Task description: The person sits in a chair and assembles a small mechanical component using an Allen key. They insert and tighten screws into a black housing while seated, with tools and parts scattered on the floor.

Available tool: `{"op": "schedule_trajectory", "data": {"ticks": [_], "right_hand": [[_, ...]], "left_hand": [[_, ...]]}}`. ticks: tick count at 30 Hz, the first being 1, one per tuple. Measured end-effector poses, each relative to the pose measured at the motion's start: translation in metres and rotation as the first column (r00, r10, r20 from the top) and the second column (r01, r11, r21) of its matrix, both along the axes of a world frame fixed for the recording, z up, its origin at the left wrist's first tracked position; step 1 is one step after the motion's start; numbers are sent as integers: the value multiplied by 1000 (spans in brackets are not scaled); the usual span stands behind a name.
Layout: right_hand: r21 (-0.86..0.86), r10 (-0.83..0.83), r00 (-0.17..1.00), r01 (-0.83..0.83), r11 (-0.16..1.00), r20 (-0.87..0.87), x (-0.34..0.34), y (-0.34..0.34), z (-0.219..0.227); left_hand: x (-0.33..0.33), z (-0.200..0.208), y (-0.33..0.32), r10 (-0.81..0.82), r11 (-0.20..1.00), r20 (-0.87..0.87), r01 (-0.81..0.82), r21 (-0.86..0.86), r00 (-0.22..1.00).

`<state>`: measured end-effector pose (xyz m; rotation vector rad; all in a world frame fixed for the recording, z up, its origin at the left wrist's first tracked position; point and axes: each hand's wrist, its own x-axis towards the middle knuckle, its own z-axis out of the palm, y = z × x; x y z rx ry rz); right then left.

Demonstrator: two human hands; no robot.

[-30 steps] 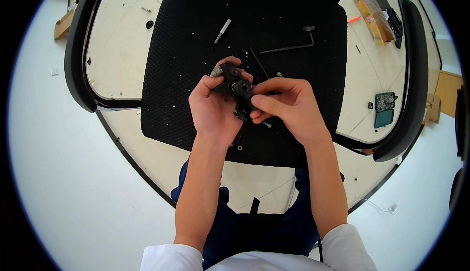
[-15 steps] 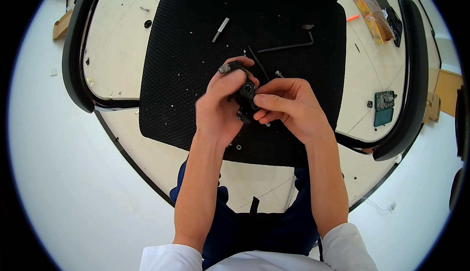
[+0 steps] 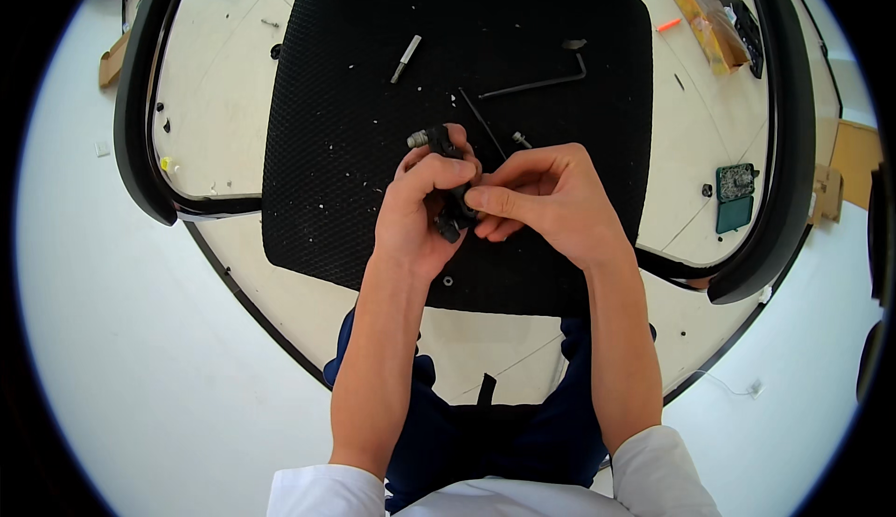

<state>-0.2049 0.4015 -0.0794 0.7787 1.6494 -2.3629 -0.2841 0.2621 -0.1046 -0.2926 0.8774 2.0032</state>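
Two bare hands are working close together above the black chair seat (image 3: 327, 181), and the black mechanical part (image 3: 448, 229) is sitting between them, held up over the front half of the seat. The left hand (image 3: 408, 214) is curling its fingers around the part, with its thumb lying across the top, and a ribbed silver fitting (image 3: 417, 138) is sticking out at the upper left. The right hand (image 3: 558, 202) is bringing thumb and forefinger nearly together on the part's right edge, pinching it (whether a smaller piece is also between those tips, I cannot tell), while its other fingers are folding loosely underneath. Just beyond the right hand, a small silver bolt (image 3: 522, 140) is lying near a thin dark rod (image 3: 478, 118). Farther up the seat, an L-shaped hex key (image 3: 537, 86) is resting below a small dark flat piece (image 3: 574, 44), and a silver tool with a narrow tip (image 3: 407, 57) is lying well to their left. A small nut (image 3: 448, 281) is lying near the front edge. On the floor to the right, a green case (image 3: 735, 215) is standing open.
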Motion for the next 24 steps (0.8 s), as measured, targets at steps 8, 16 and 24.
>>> {"op": "schedule_trajectory", "data": {"ticks": [8,16,24], "right_hand": [[-121,64,997,-70,990,-49,3,3,5],[-96,-130,977,115,989,-171,3,7,-7],[42,-86,948,104,994,-306,5,-7,-7]], "left_hand": [[3,2,4,12,998,16,-12,56,1000],[5,1,9,156,980,-95,-142,137,983],[8,5,14,248,955,-106,-224,196,963]]}}
